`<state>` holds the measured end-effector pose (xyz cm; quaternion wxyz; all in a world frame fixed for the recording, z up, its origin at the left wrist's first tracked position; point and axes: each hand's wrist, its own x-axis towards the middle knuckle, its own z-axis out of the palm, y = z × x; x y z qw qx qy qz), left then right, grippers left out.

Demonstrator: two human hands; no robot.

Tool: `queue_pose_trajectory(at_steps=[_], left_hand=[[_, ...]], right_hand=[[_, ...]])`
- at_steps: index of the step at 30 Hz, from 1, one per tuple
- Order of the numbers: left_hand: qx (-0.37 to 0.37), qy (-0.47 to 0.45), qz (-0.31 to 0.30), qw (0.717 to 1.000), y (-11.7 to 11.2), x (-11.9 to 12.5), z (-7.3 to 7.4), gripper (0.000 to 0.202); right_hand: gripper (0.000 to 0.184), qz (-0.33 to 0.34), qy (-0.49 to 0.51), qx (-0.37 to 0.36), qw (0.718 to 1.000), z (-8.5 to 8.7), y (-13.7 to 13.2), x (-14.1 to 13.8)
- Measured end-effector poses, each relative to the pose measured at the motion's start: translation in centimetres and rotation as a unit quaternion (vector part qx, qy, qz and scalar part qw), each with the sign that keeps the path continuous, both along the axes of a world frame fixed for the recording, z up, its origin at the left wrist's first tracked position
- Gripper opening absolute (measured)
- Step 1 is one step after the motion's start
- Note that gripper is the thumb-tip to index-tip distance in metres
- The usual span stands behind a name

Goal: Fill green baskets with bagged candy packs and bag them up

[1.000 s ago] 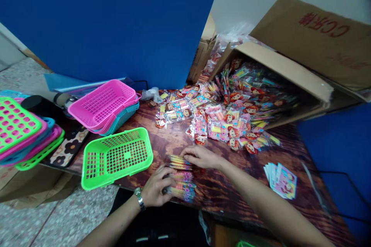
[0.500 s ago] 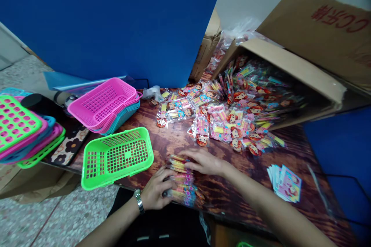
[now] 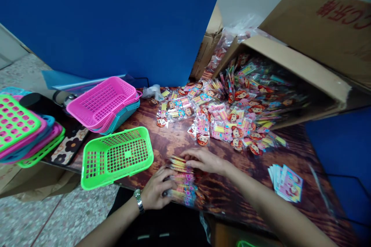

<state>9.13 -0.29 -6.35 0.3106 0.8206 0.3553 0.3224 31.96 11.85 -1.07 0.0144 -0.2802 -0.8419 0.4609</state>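
Note:
A row of small clear-wrapped packets [image 3: 185, 188] with yellow, pink and blue contents lies at the table's near edge, slightly blurred. My left hand [image 3: 158, 188], a metal watch on its wrist, is curled around the row's left side. From the right, my right hand [image 3: 204, 161] has its fingers bent onto the far end of the same row. Left of my hands sits a green plastic basket [image 3: 121, 158] with nothing in it. Beyond them, many similar packets [image 3: 223, 123] with red-haired cartoon heads are spread in a heap.
A tipped cardboard box [image 3: 307, 71] spills packets at the right. Printed cards [image 3: 286, 183] lie on the right of the wooden table [image 3: 246, 189]. Stacked pink and teal baskets [image 3: 101, 102] and a pile of perforated plastic pieces [image 3: 20, 123] stand left. A blue panel [image 3: 121, 23] rises behind.
My right hand has shifted very slightly at the far end of the packet row. My left hand stays in place around the packets.

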Motion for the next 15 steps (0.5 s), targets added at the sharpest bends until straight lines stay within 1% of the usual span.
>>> queue_pose_trajectory(at_steps=[2,5,9,15], left_hand=[[0.001,0.004,-0.002,1.0,0.01,-0.01,0.02,0.014],[0.002,0.005,-0.001,1.0,-0.04,-0.04,-0.16,0.015],[0.003,-0.007,-0.003,1.0,-0.1,-0.06,-0.35,0.018],[-0.006,0.0,-0.001,1.0,-0.09,-0.08,-0.24,0.017]], right_hand=[[0.034,-0.004,-0.002,0.003,1.0,-0.18,0.0,0.1],[0.035,-0.006,-0.013,0.025,1.0,-0.34,-0.1,0.16],[0.037,-0.005,-0.029,0.073,0.997,-0.32,-0.42,0.13],[0.039,0.02,-0.043,0.144,0.988,0.31,-0.84,-0.05]])
